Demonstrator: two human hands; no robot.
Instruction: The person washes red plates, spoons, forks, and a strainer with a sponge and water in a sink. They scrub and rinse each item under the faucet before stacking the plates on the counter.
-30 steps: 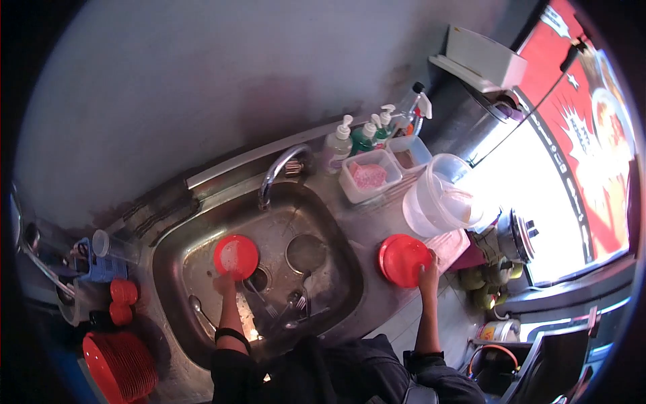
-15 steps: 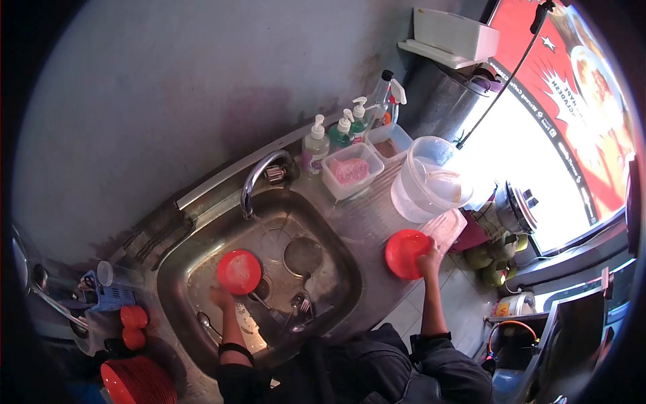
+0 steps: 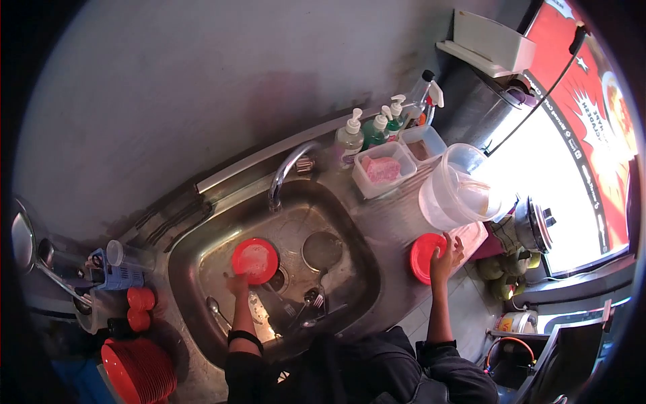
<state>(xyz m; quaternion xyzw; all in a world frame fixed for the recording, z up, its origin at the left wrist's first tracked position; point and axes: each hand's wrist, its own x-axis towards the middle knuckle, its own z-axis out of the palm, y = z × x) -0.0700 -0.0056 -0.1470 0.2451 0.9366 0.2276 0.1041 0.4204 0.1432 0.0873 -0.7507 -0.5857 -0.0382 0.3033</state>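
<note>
My left hand (image 3: 237, 284) is at the lower left rim of a red plate (image 3: 256, 261) in the steel sink (image 3: 192, 269), its fingers closed on the edge. White suds cover the plate's middle. On the drainboard to the right lies a second red plate (image 3: 422, 258). My right hand (image 3: 444, 258) is at that plate's right side, fingers spread apart. In the sink around the first plate are a round dark pan (image 3: 321, 251), a spoon (image 3: 214, 306), and several forks and spoons (image 3: 313, 299).
The curved faucet (image 3: 282, 172) arches over the sink's back edge. Behind the drainboard stand pump bottles (image 3: 349, 143), a tub with a pink sponge (image 3: 382, 170) and a clear bucket (image 3: 444, 198). Stacked red plates (image 3: 138, 370) and red cups (image 3: 140, 298) are at left.
My right hand has loosened from the drainboard plate, its fingers now spread. My left fingers now overlap the sudsy plate's rim. The whole view has shifted, moving the scene rightward.
</note>
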